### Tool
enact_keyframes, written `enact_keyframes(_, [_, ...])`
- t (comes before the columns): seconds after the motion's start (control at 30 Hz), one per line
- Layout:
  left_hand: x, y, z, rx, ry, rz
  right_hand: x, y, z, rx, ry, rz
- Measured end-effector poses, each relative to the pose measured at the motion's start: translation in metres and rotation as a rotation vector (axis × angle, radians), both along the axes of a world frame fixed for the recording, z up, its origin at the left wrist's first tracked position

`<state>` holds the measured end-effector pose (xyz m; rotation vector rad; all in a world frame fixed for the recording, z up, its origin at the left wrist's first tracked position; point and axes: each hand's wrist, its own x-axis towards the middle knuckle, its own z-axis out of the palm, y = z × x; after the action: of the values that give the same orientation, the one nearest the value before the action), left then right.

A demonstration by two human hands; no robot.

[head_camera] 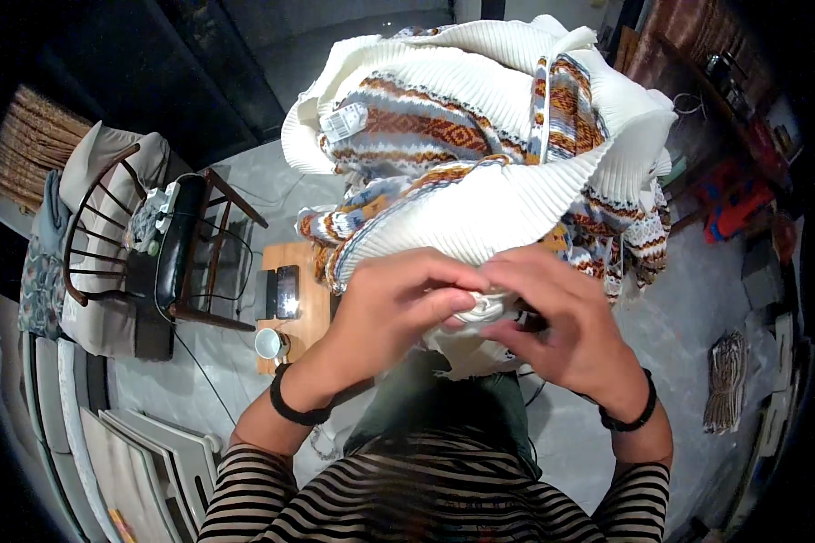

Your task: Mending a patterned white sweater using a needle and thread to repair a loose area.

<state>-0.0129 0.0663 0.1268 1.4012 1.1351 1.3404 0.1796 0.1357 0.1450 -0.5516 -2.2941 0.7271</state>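
Bunched white ribbed fabric (485, 309) sits between my two hands, close in front of my body. My left hand (401, 305) pinches it between thumb and fingers. Curled around the other side of the bunch is my right hand (560, 315), its fingertips meeting those of the left hand. A large heap of patterned knitwear (428, 122) with wide white ribbed edging (489, 203) rises beyond my hands. Its bands are orange, brown, grey and white. A white tag (343, 122) bearing print lies on the heap's left part. What supports the heap is mostly hidden.
A small wooden table (305, 339) at left carries a phone (287, 292) and a cup (272, 344). Farther left stands a wooden chair (176, 251) with cables trailing to the floor. Flat panels (149, 468) lean at lower left. A tied bundle (725, 383) lies on the right floor.
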Motion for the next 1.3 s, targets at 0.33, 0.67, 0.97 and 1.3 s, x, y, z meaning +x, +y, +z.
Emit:
enact_keyframes(0.33, [0.0,0.001,-0.019,0.095,-0.353,0.033,0.001,0.006,0.004,-0.171,-0.083,0.107])
enact_keyframes(0.67, [0.0,0.007,-0.013,-0.105,-0.538,-0.128,0.003,0.012,0.018,0.195,-0.237,0.095])
enact_keyframes(0.97, [0.001,0.007,-0.016,-0.127,-0.538,-0.14,-0.006,0.008,0.019,0.309,-0.26,0.054])
enact_keyframes(1.3, [-0.003,0.002,-0.02,-0.15,-0.576,-0.103,0.007,0.023,0.005,0.209,0.027,0.051])
